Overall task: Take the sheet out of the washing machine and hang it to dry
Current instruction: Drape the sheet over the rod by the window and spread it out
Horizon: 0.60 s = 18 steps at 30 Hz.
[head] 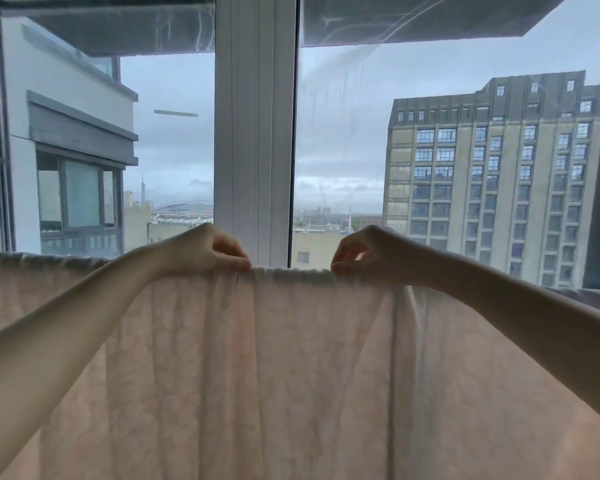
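Sheet (291, 375) bottom beyond frame edge

High-rise flat: sheet (257, 358) hung before a tall window (430, 133), tower block (492, 181) outside.

The sheet (291, 375) hangs before the window (255, 133), seemingly over a hidden line; buildings (492, 181) lie behind.

Two bare forearms (66, 323) (no sleeves showing).
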Tool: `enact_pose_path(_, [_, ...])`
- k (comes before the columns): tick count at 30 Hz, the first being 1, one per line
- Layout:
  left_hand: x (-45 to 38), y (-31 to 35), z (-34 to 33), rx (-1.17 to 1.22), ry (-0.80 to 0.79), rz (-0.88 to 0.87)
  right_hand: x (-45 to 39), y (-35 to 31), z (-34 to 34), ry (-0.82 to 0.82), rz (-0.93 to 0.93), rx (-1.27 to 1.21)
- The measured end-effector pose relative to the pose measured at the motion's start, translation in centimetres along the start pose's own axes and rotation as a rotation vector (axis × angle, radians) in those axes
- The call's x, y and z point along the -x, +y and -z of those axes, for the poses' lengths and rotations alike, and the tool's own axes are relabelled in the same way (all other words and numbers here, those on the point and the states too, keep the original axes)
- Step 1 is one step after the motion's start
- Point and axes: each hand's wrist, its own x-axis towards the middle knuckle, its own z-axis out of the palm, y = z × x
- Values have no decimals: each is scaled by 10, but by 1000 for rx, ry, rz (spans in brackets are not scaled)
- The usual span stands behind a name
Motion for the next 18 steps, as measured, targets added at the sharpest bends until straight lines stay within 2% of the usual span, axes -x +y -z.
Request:
enact_pose_path(8, [27,-28,19,35,77,25,-20,-37,-27,14,119,94])
enact_pose_path(12, [37,-52,24,-7,116,6,-35,-55,-52,30,122,120])
enact_pose_path(15, [41,-70,26,28,194,-29,-48,-69,-70,100,125,138])
enact_pose_path(18, [40,-83,27,90,208,-89,-57,-82,-84,195,125,156])
